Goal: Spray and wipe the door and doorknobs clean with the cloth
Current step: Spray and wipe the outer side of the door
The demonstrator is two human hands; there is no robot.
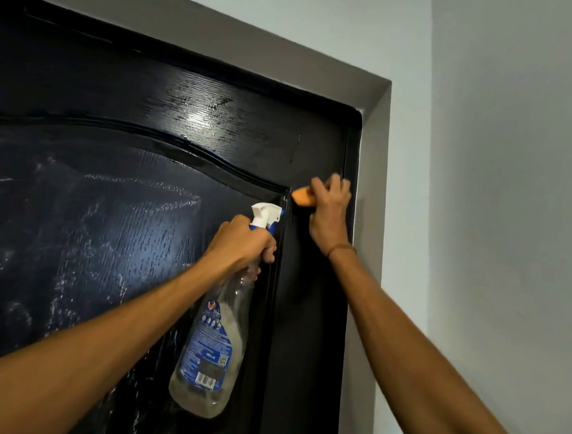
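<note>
While wiping: the glossy black wood-grain door [121, 209] looked wet and streaked across its arched panel; no doorknob showed, likely left.
Right hand [329, 215]: raised, fingers curled round a small orange cloth [301, 197] against the door's right stile.
Left hand [244, 239]: gripped the clear, blue-labelled spray bottle [213, 341] by its neck.

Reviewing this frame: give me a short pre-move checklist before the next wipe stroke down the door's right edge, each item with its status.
1. Cloth held in right hand: ok.
2. Cloth against the door: ok, at the panel's upper right corner.
3. Spray bottle gripped by left hand: ok.
4. Nozzle aimed at door: cannot tell.
5. Panel already wetted: ok, streaks visible.
6. Doorknobs reachable: cannot tell, out of view.
</note>
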